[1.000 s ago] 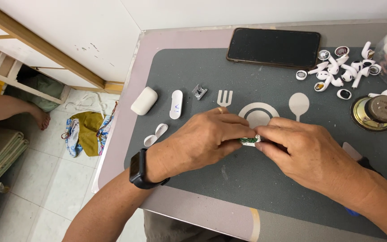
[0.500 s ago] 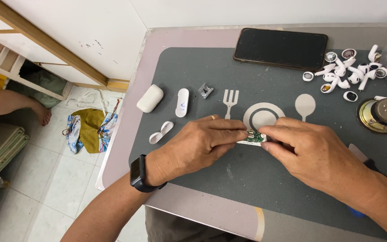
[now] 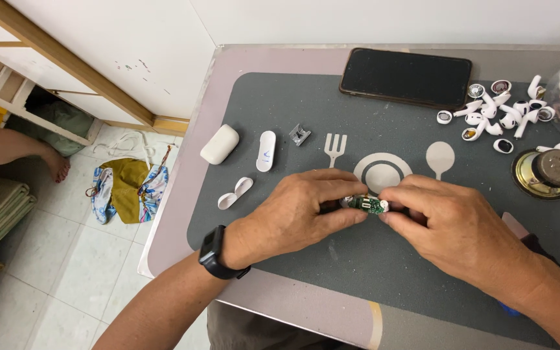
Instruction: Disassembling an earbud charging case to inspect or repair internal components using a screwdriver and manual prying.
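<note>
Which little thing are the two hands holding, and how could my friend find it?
Start at the dark grey mat on the table, then look just below its printed white plate ring. There the left hand and right hand pinch a tiny green circuit board between their fingertips. It is the only green piece; the loose parts nearby are white or silver.

- Bare grey mat (image 3: 384, 272) at six o'clock lets a hand pass.
- Twelve o'clock: black phone (image 3: 405, 77) blocks.
- Two o'clock: earbud pile (image 3: 500, 113), round speaker (image 3: 549, 172).
- Ten o'clock: white case (image 3: 220, 144).

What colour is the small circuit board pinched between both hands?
Green, on the circuit board; the head view shows it.
</note>
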